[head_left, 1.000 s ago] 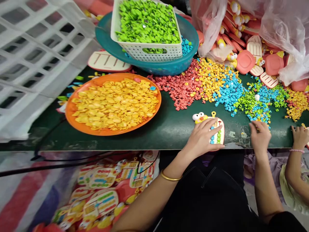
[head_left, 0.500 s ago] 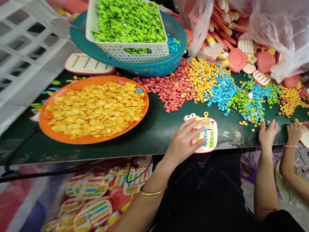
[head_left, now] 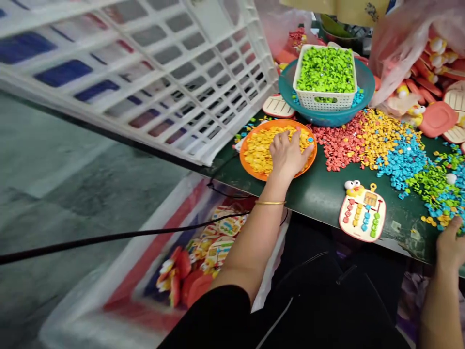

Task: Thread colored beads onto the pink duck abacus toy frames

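Observation:
My left hand (head_left: 286, 152) is over the orange plate (head_left: 250, 170), its spread fingers curving down among flat yellow pieces (head_left: 259, 151). It touches the pieces, but none shows in its grip. At the table's front right, my right hand (head_left: 450, 243) rests beside a pile of small beads, thumb apart and the other fingers partly cut off by the picture's edge. Between the hands, a cream toy board (head_left: 363, 213) lies flat near the front edge. It has a bird's head with bulging eyes and columns of red, yellow, blue and green beads.
Heaps of red (head_left: 337, 150), yellow (head_left: 378, 135), blue (head_left: 403, 160) and green beads (head_left: 428, 179) cover the back right. A teal basin (head_left: 368, 97) holds a white basket (head_left: 308, 99) of green pieces. A white crate (head_left: 218, 111) leans at left. Below, a striped bag (head_left: 145, 286) holds toys.
My left hand has left the toy board and moved left to the plate of yellow pieces. The view has turned left, showing more crate and floor.

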`<state>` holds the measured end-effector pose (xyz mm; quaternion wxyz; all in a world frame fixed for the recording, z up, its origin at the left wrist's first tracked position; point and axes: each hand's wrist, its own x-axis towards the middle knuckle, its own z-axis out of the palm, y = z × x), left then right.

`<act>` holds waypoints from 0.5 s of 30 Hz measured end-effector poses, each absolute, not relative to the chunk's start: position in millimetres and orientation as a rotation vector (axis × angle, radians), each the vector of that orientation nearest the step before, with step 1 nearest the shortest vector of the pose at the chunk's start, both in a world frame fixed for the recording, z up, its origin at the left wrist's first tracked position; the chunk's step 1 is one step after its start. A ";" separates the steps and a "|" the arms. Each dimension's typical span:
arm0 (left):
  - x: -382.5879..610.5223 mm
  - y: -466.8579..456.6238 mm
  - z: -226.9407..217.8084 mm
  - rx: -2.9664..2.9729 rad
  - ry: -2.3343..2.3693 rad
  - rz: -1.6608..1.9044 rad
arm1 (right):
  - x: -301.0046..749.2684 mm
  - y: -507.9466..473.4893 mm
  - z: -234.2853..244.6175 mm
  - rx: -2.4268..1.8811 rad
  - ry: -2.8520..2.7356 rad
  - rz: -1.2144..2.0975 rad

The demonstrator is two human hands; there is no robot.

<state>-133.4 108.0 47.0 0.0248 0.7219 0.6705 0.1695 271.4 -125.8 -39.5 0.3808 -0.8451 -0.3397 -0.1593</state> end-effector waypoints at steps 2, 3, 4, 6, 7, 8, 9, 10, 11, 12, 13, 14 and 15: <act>-135.3 118.8 43.2 2.242 2.107 0.330 | 271.3 -128.0 -41.2 -2.129 -0.906 -0.450; -135.2 121.7 40.9 2.276 2.085 0.274 | 271.3 -128.5 -41.9 -2.120 -0.918 -0.462; -135.1 123.6 39.0 2.315 2.055 0.239 | 271.6 -128.7 -42.5 -2.114 -0.923 -0.470; -136.2 126.8 37.1 2.371 1.978 0.190 | 273.0 -128.7 -43.8 -2.105 -0.923 -0.470; -137.7 128.8 37.2 2.382 1.943 0.171 | 274.0 -128.6 -44.5 -2.102 -0.923 -0.466; -139.8 131.3 38.1 2.385 1.915 0.156 | 275.0 -128.6 -45.1 -2.100 -0.923 -0.462; -142.3 134.1 39.4 2.384 1.897 0.144 | 275.8 -128.7 -45.6 -2.098 -0.923 -0.462; -145.0 137.1 41.0 2.385 1.889 0.137 | 276.5 -128.7 -45.9 -2.097 -0.922 -0.463; -147.6 140.2 42.7 2.386 1.890 0.132 | 276.9 -128.7 -46.1 -2.095 -0.919 -0.467; -150.0 143.1 44.4 2.390 1.896 0.127 | 277.0 -128.7 -46.0 -2.093 -0.916 -0.469; -152.1 145.6 46.0 2.393 1.904 0.123 | 276.9 -128.7 -45.8 -2.090 -0.915 -0.469; -154.0 147.8 47.4 2.396 1.915 0.122 | 276.7 -128.7 -45.5 -2.086 -0.915 -0.465; -155.6 149.6 48.7 2.398 1.929 0.123 | 276.6 -128.8 -45.2 -2.084 -0.916 -0.458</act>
